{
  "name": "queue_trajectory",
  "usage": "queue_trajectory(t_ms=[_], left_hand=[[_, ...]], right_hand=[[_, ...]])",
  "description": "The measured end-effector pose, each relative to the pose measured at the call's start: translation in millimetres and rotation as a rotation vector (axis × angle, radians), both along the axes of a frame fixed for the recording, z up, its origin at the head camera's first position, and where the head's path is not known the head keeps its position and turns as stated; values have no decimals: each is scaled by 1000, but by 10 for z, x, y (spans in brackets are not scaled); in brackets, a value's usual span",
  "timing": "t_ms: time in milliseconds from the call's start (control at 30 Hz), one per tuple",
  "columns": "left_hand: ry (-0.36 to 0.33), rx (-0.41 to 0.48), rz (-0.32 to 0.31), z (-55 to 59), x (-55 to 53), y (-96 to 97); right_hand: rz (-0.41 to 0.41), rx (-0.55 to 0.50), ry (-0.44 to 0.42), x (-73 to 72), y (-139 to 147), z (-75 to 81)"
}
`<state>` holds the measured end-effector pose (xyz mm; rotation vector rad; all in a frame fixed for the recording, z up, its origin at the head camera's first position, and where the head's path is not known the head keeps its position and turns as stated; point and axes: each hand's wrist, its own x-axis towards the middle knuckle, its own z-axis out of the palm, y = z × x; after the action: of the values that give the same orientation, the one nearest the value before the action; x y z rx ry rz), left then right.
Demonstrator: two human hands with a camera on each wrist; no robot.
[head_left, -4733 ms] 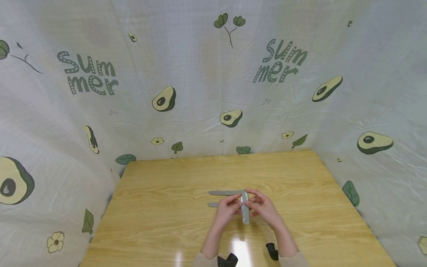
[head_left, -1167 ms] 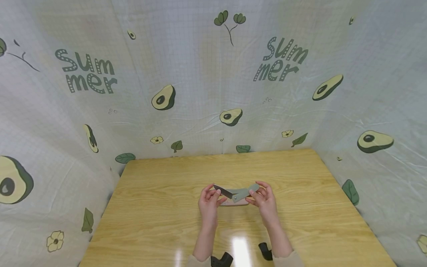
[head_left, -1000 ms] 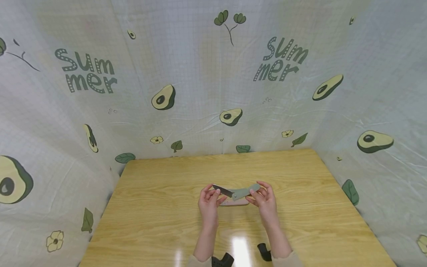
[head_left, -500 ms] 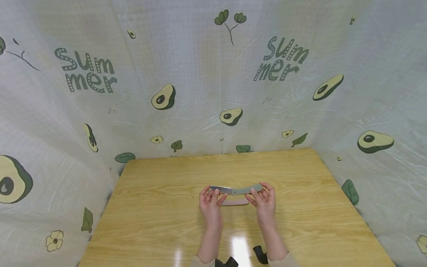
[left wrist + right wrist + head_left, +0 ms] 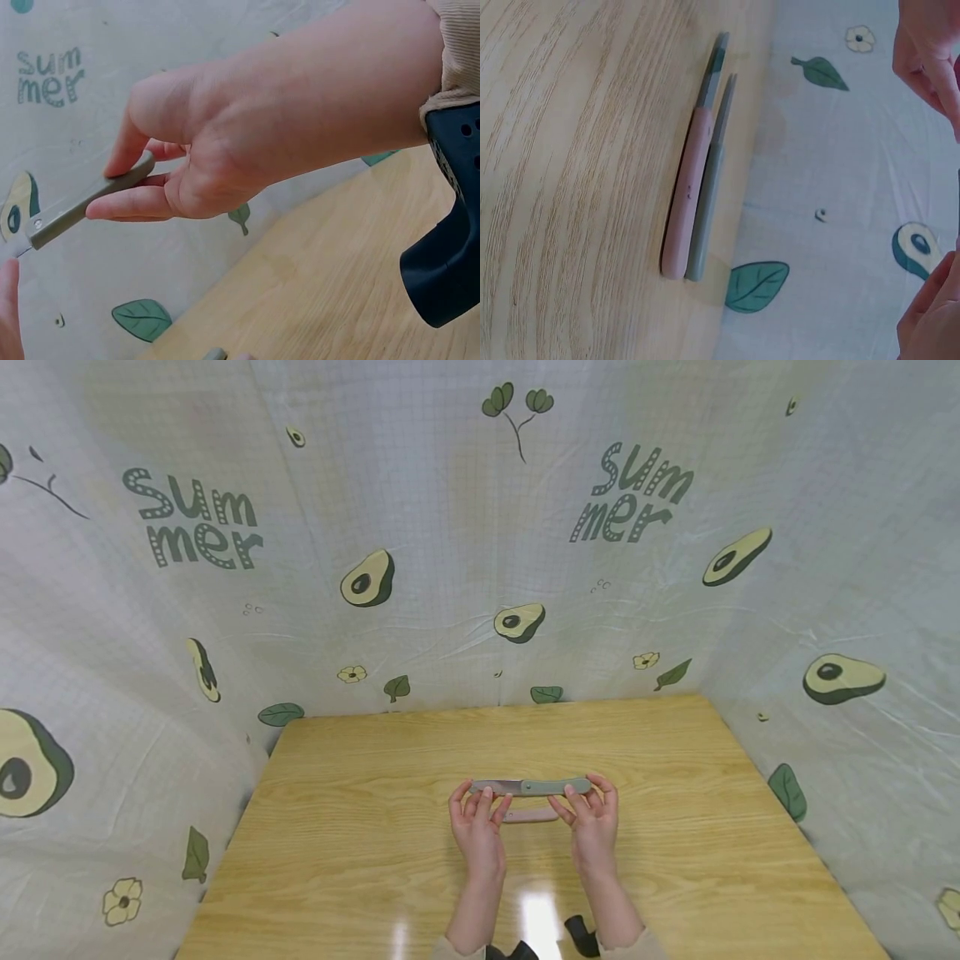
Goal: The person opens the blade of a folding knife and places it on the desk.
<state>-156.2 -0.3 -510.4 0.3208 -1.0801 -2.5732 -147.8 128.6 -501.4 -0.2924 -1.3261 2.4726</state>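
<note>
In the head view, a grey-green folding knife point(image 5: 557, 787) is held above the table, its blade point(image 5: 504, 787) swung out in line with the handle. My left hand point(image 5: 478, 843) pinches the blade between thumb and fingers. My right hand point(image 5: 596, 843) grips the handle near its end, seen closer in the left wrist view, where the handle point(image 5: 67, 214) sits between thumb and fingers. Below lies a pink-handled knife point(image 5: 682, 202), blade out. A second grey-green knife point(image 5: 705, 217) lies alongside it in the right wrist view; the held knife and hands hide it in the head view.
The wooden table point(image 5: 360, 827) has a patterned cloth point(image 5: 442, 527) hanging behind it and at both sides. Black camera mounts sit at both wrists, one of them the right-hand mount point(image 5: 581, 935).
Earlier my hands held the knife folded and upright. It turned level, and the blade swung out from an angle until straight with the handle. My hands moved apart to its two ends.
</note>
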Motion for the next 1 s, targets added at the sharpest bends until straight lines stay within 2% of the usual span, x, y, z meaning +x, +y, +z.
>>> queue_trajectory(t_ms=[300,533,633,833,1000], left_hand=[[-7,14,14,18,-8,-9],[46,-48,74,-12,-22,-84],[48,-67,86,-46,-7,-121],[16,-154,55,-131,64,-228],[-65,-234,67,-244,126,-316]], right_hand=[[7,18,-14,-9,20,-17],[8,104,-81,-25,140,-63],[16,131,-115,-29,196,-69],[24,179,-177,-19,209,-116],[57,229,-245,61,154,-209]])
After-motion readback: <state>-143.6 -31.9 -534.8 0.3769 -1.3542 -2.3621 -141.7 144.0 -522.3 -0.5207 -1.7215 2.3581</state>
